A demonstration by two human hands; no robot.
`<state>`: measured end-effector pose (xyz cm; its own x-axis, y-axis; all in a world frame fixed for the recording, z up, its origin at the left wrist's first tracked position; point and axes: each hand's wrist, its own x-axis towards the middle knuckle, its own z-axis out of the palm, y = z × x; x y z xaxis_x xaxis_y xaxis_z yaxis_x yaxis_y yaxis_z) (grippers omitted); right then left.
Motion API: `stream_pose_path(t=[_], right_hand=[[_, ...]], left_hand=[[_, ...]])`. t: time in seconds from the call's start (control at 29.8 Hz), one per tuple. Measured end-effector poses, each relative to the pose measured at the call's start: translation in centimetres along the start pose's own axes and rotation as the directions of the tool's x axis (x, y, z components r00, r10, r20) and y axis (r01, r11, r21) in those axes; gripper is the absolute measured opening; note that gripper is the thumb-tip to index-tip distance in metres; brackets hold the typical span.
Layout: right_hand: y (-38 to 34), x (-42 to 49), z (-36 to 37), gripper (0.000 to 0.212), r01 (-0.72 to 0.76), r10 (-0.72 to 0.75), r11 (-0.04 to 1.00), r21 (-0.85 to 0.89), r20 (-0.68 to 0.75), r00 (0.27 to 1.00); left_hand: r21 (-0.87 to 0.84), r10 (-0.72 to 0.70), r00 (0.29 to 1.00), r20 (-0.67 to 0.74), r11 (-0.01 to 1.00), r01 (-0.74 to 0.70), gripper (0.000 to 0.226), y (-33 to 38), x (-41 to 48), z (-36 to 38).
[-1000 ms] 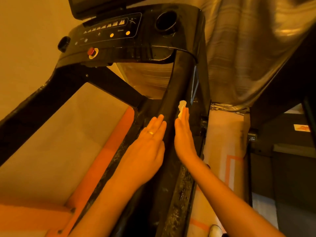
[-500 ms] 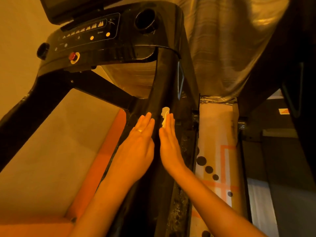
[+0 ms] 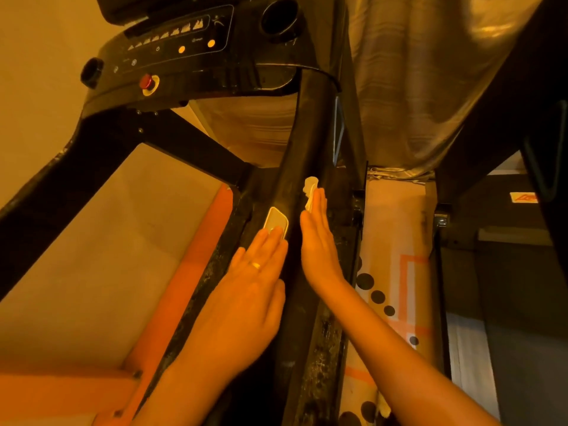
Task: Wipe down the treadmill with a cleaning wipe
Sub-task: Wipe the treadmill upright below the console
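The black treadmill's right handrail runs from the console down toward me. My right hand lies flat with straight fingers against the rail's right side and presses a white cleaning wipe onto it; the wipe sticks out past the fingertips. My left hand, with a ring on one finger, rests flat on the rail's left side. Its fingertips touch a small silver sensor plate set in the rail.
A red stop button and a round cup holder sit on the console. A shiny curtain hangs behind. Orange patterned floor covering lies to the right of the rail, and another dark machine frame stands at the far right.
Both hands have slid a little down the rail toward me, which uncovered the silver plate under my left fingertips. The wipe stayed under my right hand.
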<state>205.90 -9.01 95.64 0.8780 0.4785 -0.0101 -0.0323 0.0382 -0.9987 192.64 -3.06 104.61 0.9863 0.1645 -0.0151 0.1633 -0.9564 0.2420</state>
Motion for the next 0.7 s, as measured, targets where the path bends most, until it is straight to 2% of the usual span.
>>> stream_pose_path(t=[0.17, 0.34, 0.54, 0.7], right_hand=[[-1.1, 1.5, 0.1, 0.057, -0.057, 0.056, 0.998, -0.014, -0.067, 0.996], [0.4, -4.1, 1.3, 0.057, 0.011, -0.012, 1.0, -0.015, -0.016, 1.0], [-0.7, -1.6, 0.7, 0.058, -0.053, 0.052, 0.998, -0.022, -0.049, 0.997], [0.5, -6.3, 1.7, 0.058, 0.01, -0.01, 1.0, -0.019, 0.001, 1.0]], left_hand=[[-0.005, -0.016, 1.0, -0.025, 1.0, 0.016, 0.059, -0.1, -0.2, 0.3], [-0.03, -0.028, 0.999, -0.043, 0.999, 0.027, 0.059, -0.2, -0.3, 0.6], [-0.04, 0.0, 0.999, -0.05, 0.999, -0.002, 0.057, 0.1, -2.6, 0.1], [0.012, 0.008, 0.996, -0.086, 1.0, -0.007, 0.057, -0.1, -4.3, 0.7]])
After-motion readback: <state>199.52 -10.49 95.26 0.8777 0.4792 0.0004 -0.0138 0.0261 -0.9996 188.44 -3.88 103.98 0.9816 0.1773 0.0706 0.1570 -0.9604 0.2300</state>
